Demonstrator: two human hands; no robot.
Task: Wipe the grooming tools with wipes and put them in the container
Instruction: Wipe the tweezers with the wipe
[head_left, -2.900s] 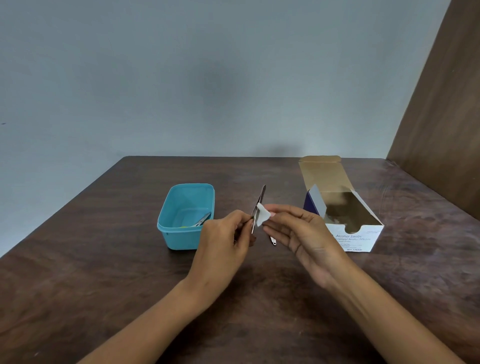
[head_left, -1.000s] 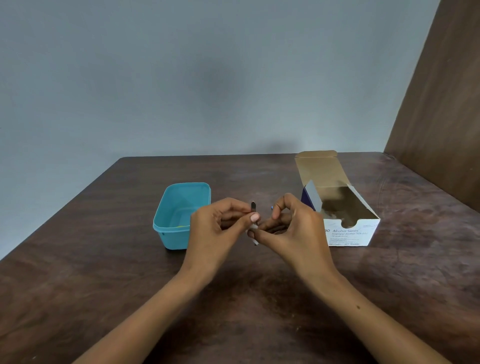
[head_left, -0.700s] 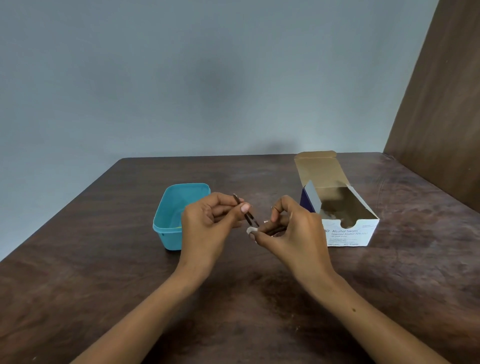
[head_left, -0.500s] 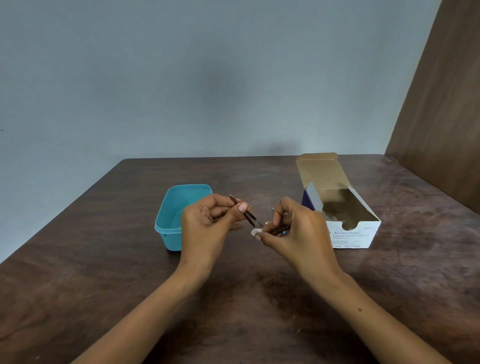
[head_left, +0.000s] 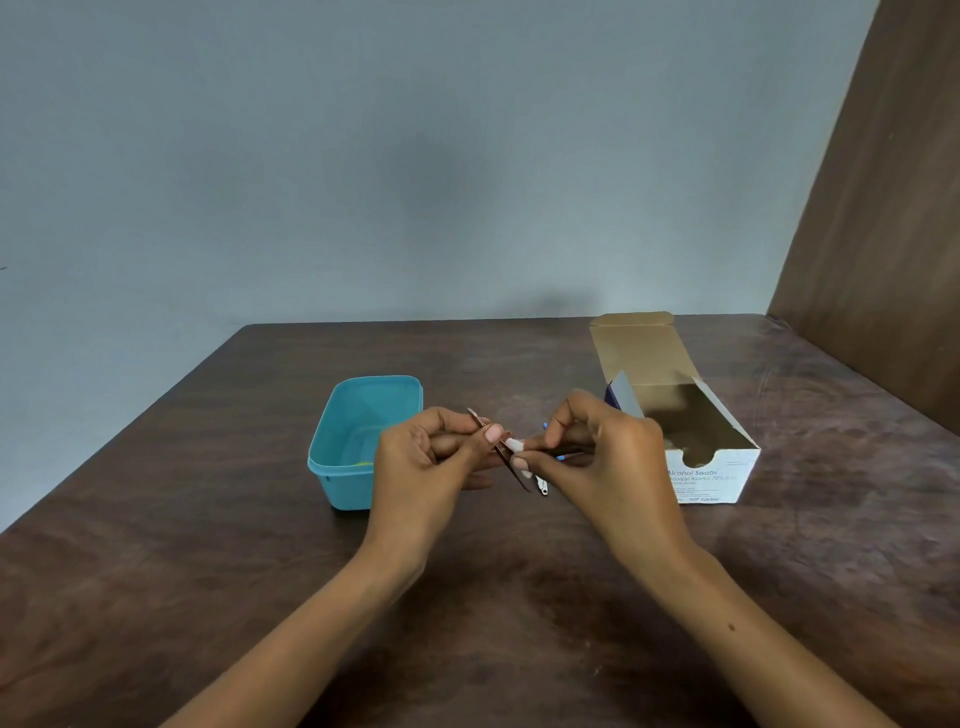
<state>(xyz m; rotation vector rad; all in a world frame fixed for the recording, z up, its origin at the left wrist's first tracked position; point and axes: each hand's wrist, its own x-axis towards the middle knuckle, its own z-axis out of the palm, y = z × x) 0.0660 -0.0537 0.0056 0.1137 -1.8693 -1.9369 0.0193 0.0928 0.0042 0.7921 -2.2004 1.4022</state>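
While the left hand (head_left: 426, 462) pinches the tweezers (head_left: 506, 454), the right hand (head_left: 597, 457) pinches a wipe (head_left: 514, 445) against them

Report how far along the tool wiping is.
Done: unclear; the left hand blocks much of the teal container, and its visible interior shows no clear tool. In hand: the left hand's grip holds a thin metal tool while the right hand pinches a white wipe against it. Left: placing this tool in the container, plus a small metal piece on the table under the hands.
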